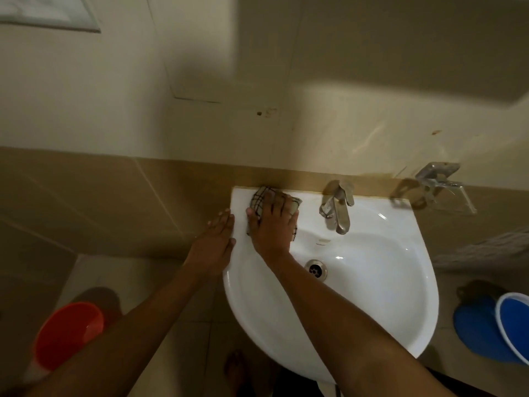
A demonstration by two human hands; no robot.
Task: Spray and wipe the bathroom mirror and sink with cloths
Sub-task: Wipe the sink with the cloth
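A white wall-mounted sink (386,282) fills the middle of the view, with a metal tap (337,209) at its back and a drain (315,269) in the bowl. My right hand (273,224) lies flat on a checked cloth (259,197), pressing it onto the sink's back left corner. My left hand (217,242) rests flat on the sink's left rim, fingers together, holding nothing. A corner of the mirror (48,12) shows at the top left, blurred.
A metal soap holder (435,184) is fixed to the wall right of the tap. On the floor stand an orange bucket (68,330) at the left and a blue bucket (503,325) at the right. My bare foot (236,368) is below the sink.
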